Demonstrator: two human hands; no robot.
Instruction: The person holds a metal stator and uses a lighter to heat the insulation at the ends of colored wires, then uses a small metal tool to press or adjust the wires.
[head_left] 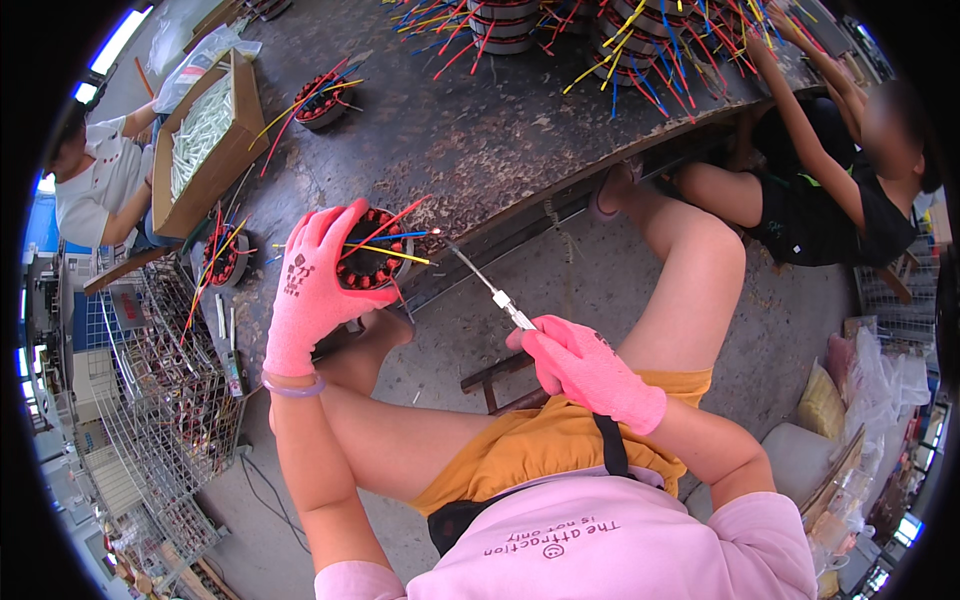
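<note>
Left hand (312,290) in a pink glove, fingers wrapped around a round wound stator (372,258) at the near edge of the dark table (480,140), coloured leads fanning toward 3 o'clock. Right hand (585,370), also gloved, fingers closed on a thin metal tool (490,290), long axis running from 4 o'clock up to 10 o'clock, tip just beside the leads. Stator at 10 o'clock from the right hand, left hand nearer.

Stator (372,262) left of tool (492,293)
</note>
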